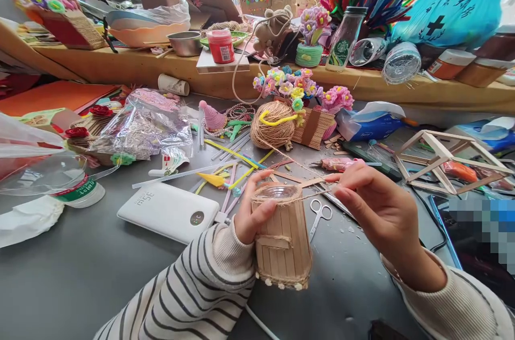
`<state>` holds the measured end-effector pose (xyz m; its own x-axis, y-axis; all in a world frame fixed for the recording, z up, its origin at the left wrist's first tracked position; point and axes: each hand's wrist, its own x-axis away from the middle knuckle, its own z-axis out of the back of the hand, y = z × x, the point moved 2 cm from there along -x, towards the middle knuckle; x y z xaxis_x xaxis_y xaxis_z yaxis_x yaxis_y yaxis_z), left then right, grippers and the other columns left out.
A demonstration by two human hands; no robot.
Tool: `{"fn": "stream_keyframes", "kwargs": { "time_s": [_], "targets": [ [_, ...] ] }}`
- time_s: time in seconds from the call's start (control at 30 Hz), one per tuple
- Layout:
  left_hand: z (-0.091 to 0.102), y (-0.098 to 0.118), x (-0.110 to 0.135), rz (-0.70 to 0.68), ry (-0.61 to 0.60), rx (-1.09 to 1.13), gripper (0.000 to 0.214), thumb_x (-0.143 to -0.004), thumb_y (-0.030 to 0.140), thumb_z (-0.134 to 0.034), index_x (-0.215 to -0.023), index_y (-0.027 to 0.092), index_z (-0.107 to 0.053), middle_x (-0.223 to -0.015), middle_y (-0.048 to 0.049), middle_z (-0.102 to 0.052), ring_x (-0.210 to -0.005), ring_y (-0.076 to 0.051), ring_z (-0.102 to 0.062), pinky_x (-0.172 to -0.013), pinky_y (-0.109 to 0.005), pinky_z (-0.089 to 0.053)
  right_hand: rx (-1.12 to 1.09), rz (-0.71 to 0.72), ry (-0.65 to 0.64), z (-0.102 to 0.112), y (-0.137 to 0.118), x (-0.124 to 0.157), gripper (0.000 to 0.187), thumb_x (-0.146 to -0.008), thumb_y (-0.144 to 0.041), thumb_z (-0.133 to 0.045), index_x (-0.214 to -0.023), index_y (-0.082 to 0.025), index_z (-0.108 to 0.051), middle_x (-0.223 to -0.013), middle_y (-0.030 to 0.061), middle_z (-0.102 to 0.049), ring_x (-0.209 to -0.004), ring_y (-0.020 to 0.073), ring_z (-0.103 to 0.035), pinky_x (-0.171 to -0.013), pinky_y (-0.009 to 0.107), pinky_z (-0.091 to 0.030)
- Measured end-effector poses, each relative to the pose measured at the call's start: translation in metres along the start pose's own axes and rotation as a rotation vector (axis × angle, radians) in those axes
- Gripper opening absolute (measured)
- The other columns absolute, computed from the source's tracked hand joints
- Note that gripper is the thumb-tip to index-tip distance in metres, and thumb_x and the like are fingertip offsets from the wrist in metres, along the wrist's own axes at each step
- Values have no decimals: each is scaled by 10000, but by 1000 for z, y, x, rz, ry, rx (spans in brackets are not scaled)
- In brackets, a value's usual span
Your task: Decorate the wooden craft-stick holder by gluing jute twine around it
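Note:
My left hand grips a small cup clad in wooden craft sticks, holding it by its side just above the grey table. A clear glass rim shows at the cup's top, with jute twine wound around it. My right hand pinches the twine taut to the right of the rim. The strand runs back up to a ball of jute twine further back on the table. Small scissors lie just behind the cup.
A white power bank lies to the left, a crinkled plastic bag behind it. A wooden stick frame stands at right. Pipe-cleaner flowers, loose sticks and straws crowd the middle. A wooden shelf carries jars and bottles.

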<state>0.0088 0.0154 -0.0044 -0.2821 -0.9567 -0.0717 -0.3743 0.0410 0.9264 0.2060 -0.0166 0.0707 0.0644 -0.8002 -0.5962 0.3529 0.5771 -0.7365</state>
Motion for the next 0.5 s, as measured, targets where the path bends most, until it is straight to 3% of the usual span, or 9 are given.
{"fn": "stream_keyframes", "kwargs": {
  "time_s": [0.2, 0.37, 0.5],
  "targets": [
    [-10, 18, 8, -60, 121, -46, 750, -639, 544, -768, -1235, 211, -455, -1057, -84, -683, -994, -288, -647, -936, -433, -431, 65, -6, -10, 0, -1, -1, 101, -900, -241, -610, -805, -252, -579, -699, -9, -613, -775, 182, -646, -843, 378, -485],
    [-8, 23, 6, -207, 280, -88, 769, -625, 474, -809, -1243, 233, -420, -1066, -49, -650, -1010, -244, -640, -992, -407, -422, 131, -33, -83, 1, 1, -2, 99, -883, -262, -639, -821, -246, -564, -706, -9, -588, -685, 148, -569, -649, 288, -466],
    [-3, 24, 3, -355, 228, -179, 753, -646, 377, -802, -1265, 238, -396, -1148, -78, -620, -1088, -263, -612, -1038, -440, -397, 165, -62, -139, 1, 4, -3, 178, -848, -334, -692, -955, -249, -578, -723, -22, -565, -611, 127, -503, -591, 273, -464]
  ]
}}
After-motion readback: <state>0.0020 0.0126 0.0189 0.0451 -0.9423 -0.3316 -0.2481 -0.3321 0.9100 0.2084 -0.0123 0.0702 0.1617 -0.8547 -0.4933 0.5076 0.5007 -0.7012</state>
